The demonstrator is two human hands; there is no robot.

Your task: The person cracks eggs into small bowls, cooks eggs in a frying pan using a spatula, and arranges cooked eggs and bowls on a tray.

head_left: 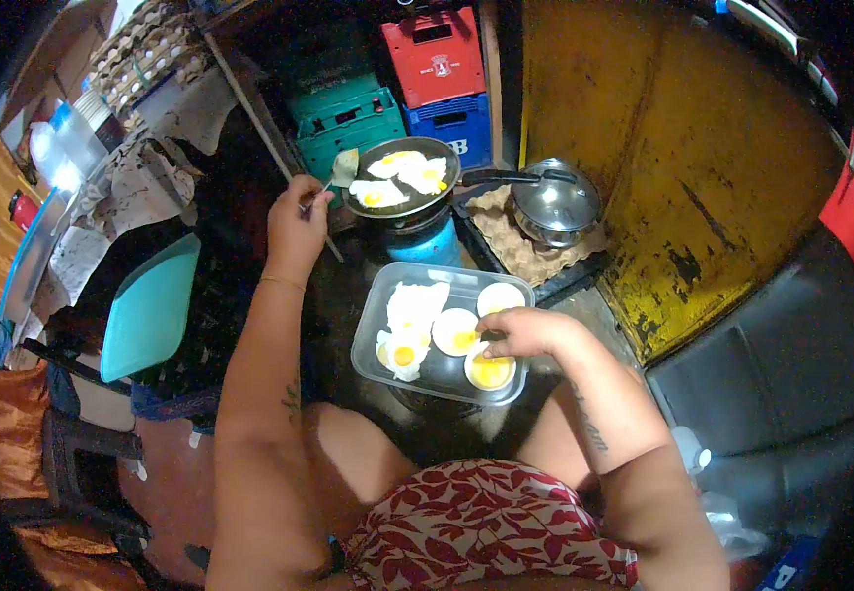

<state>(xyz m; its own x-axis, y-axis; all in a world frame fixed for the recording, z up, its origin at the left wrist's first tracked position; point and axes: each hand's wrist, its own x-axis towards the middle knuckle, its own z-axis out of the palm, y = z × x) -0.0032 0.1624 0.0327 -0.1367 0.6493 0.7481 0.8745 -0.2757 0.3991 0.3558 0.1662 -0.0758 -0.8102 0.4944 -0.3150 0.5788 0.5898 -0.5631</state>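
Note:
My left hand (301, 219) is closed around the handle of a spatula (345, 168), whose blade is at the left rim of a black frying pan (409, 211). Several fried eggs (379, 194) lie in the pan, which sits on a stove over a blue cylinder (427, 242). Below it is a clear plastic container (373, 313) with fried eggs (404, 356) on its left side and round white cups with yellow contents (490, 373) on its right. The fingers of my right hand (517, 333) are bent at these cups; whether they grip one is unclear.
Right of the pan, a lidded pot (556, 205) stands on an egg tray (508, 236). Behind are red (434, 64), blue (456, 128) and green crates (348, 128). A teal lid (151, 310) lies at left; a yellow panel (663, 167) stands at right.

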